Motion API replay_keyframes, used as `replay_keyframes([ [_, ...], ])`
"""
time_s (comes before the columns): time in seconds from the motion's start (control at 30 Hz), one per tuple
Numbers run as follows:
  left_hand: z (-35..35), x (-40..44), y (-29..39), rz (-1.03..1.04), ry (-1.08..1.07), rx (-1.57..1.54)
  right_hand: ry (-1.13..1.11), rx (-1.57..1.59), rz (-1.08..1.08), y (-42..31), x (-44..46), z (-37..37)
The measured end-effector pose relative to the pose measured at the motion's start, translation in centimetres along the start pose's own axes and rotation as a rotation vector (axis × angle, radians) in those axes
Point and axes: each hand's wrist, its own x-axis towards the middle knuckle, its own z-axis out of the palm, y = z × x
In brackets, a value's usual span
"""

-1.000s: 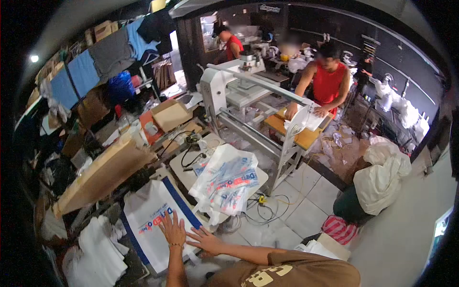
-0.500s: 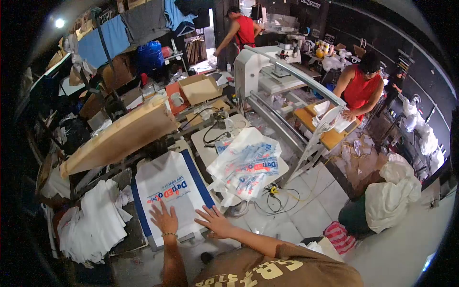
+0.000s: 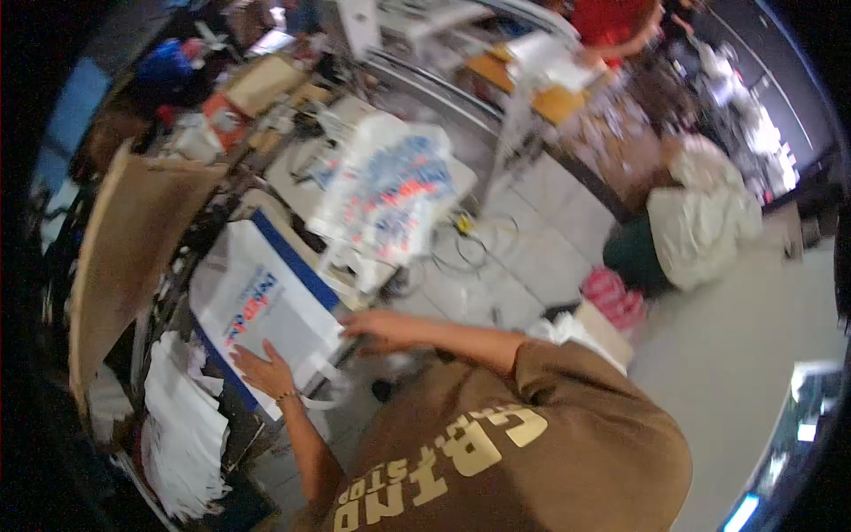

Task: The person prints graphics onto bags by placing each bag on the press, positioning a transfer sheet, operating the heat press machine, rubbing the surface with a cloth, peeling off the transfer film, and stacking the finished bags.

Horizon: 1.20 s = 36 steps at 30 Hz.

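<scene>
White bag: the blue-edged printed bag (image 3: 306,330) lies flat, print up, a pale handle loop (image 3: 326,401) hanging off its near end; its contents cannot be told.
Left hand: open (image 3: 263,371), fingers spread across the bag's lower part, palm down.
Right hand: at the bag's right edge (image 3: 381,331), fingers a little bent; blur hides whether it grips.
Printed pile: overlapping white bags (image 3: 386,186) on the pale board (image 3: 288,191), beyond the white bag.
Cardboard box: shallow and open-topped (image 3: 261,86), past the board; its inside is too blurred to read.
Dark green container: on the right (image 3: 631,257), a bulging pale sack (image 3: 705,235) against it, contents hidden.
Striped bundle: pink and white (image 3: 612,297), beside the container.
Co-workers: 1 person in red (image 3: 612,22) at the orange-topped table (image 3: 563,102).
</scene>
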Motion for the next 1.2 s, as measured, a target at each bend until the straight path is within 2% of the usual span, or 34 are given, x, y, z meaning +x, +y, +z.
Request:
replay_keyframes([
  [0.07,1.8,0.8,-1.9,0.073,-0.027,-0.01,0.075,0.128,0.198,-1.2,-4.6,-5.0],
  [0.1,2.9,1.2,-3.4,0.131,0.106,-0.044,0.139,0.206,0.33,-1.5,-7.8,-6.9],
  [0.13,3.7,1.0,-4.1,0.186,0.24,-0.084,0.208,0.172,0.441,-1.3,-11.3,-8.7],
  [0.17,3.4,0.5,-4.2,0.221,0.2,-0.075,0.203,0.0,0.529,1.4,-15.7,-9.3],
  [0.23,1.9,1.0,-3.3,0.144,0.205,-0.001,0.342,-0.171,0.834,1.9,-24.2,-10.5],
  [0.3,1.4,1.2,-2.8,0.181,0.178,-0.007,0.413,-0.113,1.073,1.5,-32.2,-9.5],
  [0.37,0.9,1.3,-2.9,0.203,0.164,-0.021,0.325,0.023,1.306,0.8,-39.0,-6.2],
  [0.43,1.1,1.5,-3.1,0.242,0.172,-0.001,0.109,0.4,1.361,1.5,-44.7,-0.8],
  [0.5,1.3,1.9,-3.7,0.235,0.15,0.075,0.203,0.906,1.61,-4.5,-42.9,0.9],
  [0.57,1.5,2.1,-4.0,0.301,0.183,0.022,0.252,1.349,1.025,-1.5,-48.7,10.1],
  [0.6,1.4,2.1,-3.9,0.272,0.172,0.049,0.265,1.349,1.02,-0.8,-50.3,14.1],
  [0.67,0.9,1.6,-3.2,0.225,0.162,0.044,0.412,1.673,1.514,-0.1,-51.6,19.3],
  [0.77,1.5,1.9,-3.9,0.214,0.139,0.07,0.66,1.574,1.306,-10.5,-39.6,7.2],
  [0.8,1.3,1.8,-3.9,0.218,0.137,0.069,0.665,1.576,1.307,-10.3,-39.4,7.7],
  [0.87,0.5,1.5,-2.7,0.189,0.12,0.058,0.882,1.607,1.402,-9.2,-39.2,8.2],
  [0.9,0.6,1.6,-2.7,0.179,0.127,0.05,0.878,1.593,1.397,-9.2,-38.2,7.7],
  [0.97,0.8,1.5,-2.8,0.166,0.116,0.07,1.063,1.701,1.44,-9.1,-35.8,6.0],
  [1.0,1.0,1.5,-3.1,0.147,0.127,0.065,0.945,1.748,1.416,-8.0,-37.3,5.1],
  [1.03,1.3,1.4,-3.2,0.159,0.147,0.04,0.929,1.727,1.414,-7.5,-37.3,4.2],
  [1.1,1.1,1.1,-3.2,0.153,0.174,0.015,0.795,1.582,1.483,-9.2,-34.8,0.9],
  [1.13,0.8,1.0,-2.9,0.174,0.177,0.003,0.595,1.467,1.346,-8.4,-35.9,1.3],
  [1.17,0.6,0.8,-2.4,0.195,0.179,-0.01,0.741,1.56,1.485,-12.9,-30.5,-3.2],
  [1.2,1.0,0.9,-2.5,0.166,0.188,-0.026,0.732,1.524,1.486,-12.0,-31.2,-2.8],
])
